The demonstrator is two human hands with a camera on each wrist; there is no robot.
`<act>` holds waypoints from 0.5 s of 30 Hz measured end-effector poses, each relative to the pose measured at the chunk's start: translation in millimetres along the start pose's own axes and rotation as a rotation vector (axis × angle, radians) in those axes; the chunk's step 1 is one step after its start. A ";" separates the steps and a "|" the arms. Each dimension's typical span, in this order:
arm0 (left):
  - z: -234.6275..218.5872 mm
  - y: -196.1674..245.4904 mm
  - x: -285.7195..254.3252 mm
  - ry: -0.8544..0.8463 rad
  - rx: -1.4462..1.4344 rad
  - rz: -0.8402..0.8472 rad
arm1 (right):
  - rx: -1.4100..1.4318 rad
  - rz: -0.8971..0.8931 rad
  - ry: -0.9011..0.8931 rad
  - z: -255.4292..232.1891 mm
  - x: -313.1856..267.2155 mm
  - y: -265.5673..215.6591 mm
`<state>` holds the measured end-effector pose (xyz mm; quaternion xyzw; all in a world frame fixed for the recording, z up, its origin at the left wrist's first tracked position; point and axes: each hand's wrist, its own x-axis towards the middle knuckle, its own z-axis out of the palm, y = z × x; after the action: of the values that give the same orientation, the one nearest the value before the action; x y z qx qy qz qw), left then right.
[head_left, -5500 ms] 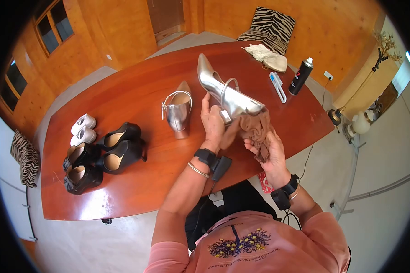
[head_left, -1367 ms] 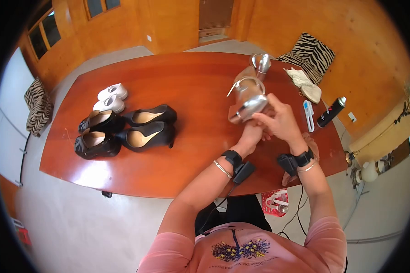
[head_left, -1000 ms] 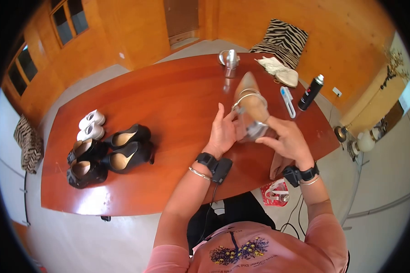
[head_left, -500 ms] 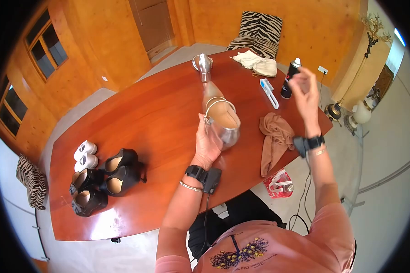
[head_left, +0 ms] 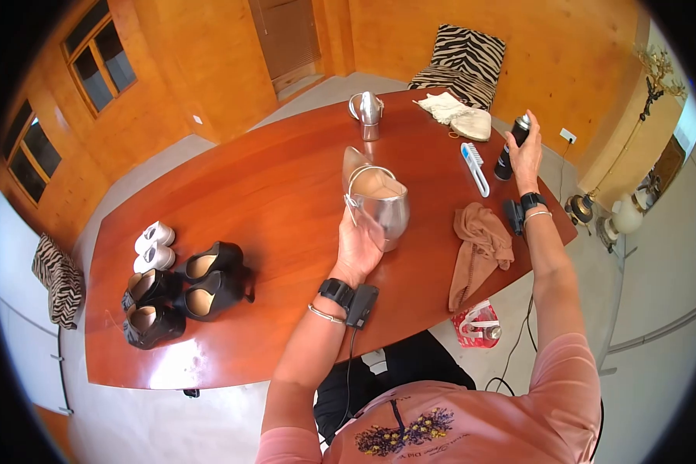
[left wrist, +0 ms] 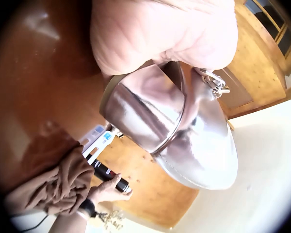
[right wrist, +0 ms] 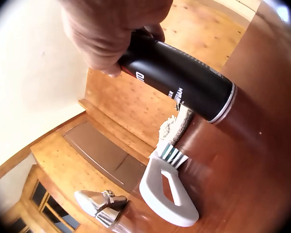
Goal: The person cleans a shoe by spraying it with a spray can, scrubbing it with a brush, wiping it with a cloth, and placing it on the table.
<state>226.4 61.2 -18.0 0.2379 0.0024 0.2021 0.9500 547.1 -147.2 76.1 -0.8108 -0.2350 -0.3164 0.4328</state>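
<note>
My left hand (head_left: 358,249) holds a silver high-heeled shoe (head_left: 388,216) above the table, toe pointing away and the ankle strap looped over its opening. In the left wrist view the shiny block heel (left wrist: 143,104) fills the middle. Over at the right, the fingers and thumb of my right hand (head_left: 527,158) are wrapped round the upper part of a black spray can (right wrist: 179,80), whose base is right at the tabletop. The matching silver shoe (head_left: 370,112) stands at the far edge. A crumpled brown cloth (head_left: 483,238) lies between me and the can.
A white brush (head_left: 475,172) lies left of the can, with white cloth items (head_left: 469,122) behind it. Black heels (head_left: 213,282), black shoes (head_left: 153,325) and small white shoes (head_left: 155,243) stand at the left of the wooden table (head_left: 286,201). A red bag (head_left: 478,325) sits below the front edge.
My right hand has left the silver shoe and moved right to grip the spray can. The brown cloth, held earlier, now lies on the table. The other silver shoe stands farther back.
</note>
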 end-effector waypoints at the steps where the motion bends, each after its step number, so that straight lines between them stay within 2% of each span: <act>1: 4.6 0.5 -1.9 -0.009 -0.005 -0.006 | 0.002 -0.006 -0.006 2.7 -0.5 1.8; 3: 21.7 5.0 -11.3 -0.010 0.004 -0.025 | 0.049 -0.180 0.138 8.5 2.9 17.2; 4: 26.6 7.2 -14.3 -0.014 0.018 -0.049 | 0.077 -0.151 0.136 7.1 5.5 20.1; 5: 23.4 7.2 -13.5 -0.010 0.011 -0.034 | 0.077 -0.211 0.199 6.2 10.6 26.5; 7: 17.3 6.9 -8.4 0.086 0.092 -0.050 | 0.242 -0.152 0.222 1.7 19.9 30.7; 8: 17.9 7.4 -6.7 0.122 0.093 -0.050 | 0.424 -0.074 0.154 -6.1 21.6 15.4; 9: 17.6 7.6 -6.0 0.133 0.084 -0.038 | 0.372 -0.220 0.202 -12.4 22.9 0.4; 11: 22.3 7.2 -7.4 0.185 0.250 -0.022 | 0.506 -0.215 0.018 -36.0 13.7 -54.7; 13: 30.1 7.5 -12.0 0.149 0.297 0.012 | 0.565 -0.186 -0.276 -58.8 -1.8 -105.0; 14: 32.7 8.3 -12.5 0.187 0.377 0.043 | 0.554 -0.295 -0.381 -67.4 -12.1 -127.7; 15: 33.7 9.6 -12.6 0.223 0.460 0.076 | 0.485 -0.491 -0.416 -71.0 -24.7 -148.0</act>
<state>214.5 48.9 15.1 0.4240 0.1443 0.2568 0.8564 411.1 -134.0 170.5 -0.6517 -0.5721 -0.1751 0.4663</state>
